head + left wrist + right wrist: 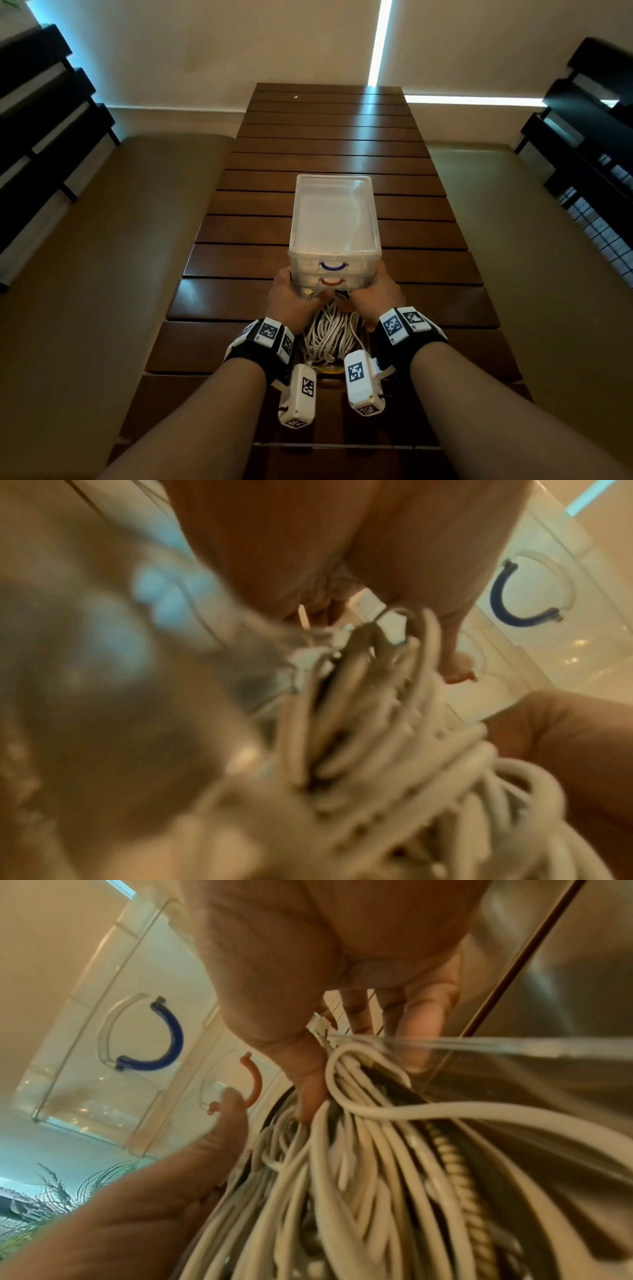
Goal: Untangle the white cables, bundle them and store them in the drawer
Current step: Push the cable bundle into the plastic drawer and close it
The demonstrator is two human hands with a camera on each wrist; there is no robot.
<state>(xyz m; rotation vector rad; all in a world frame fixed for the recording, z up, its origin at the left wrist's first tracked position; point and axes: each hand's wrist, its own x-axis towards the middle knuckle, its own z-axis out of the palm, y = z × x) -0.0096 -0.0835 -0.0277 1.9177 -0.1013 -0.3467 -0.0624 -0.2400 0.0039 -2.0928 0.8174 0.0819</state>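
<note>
A clear plastic drawer unit [334, 212] stands on the wooden table [329, 137]. It has a blue handle [333, 266] above an orange handle [331, 281]. Its bottom drawer [514, 1047] is pulled out toward me and holds a bundle of white cables [330, 335]. My left hand [291, 301] and right hand [375, 298] grip the drawer's two sides close to the unit. The right fingers [421, 1010] lie outside the clear wall. Both thumbs press on the cables [377, 1164]. The left wrist view is blurred, with the cables [377, 737] filling its middle.
A yellowish handle [329, 370] shows at the open drawer's near end, between my wrist cameras. Padded benches [120, 222] run along both sides of the slatted table. Dark slatted chair backs [44, 113] stand at the far left and far right.
</note>
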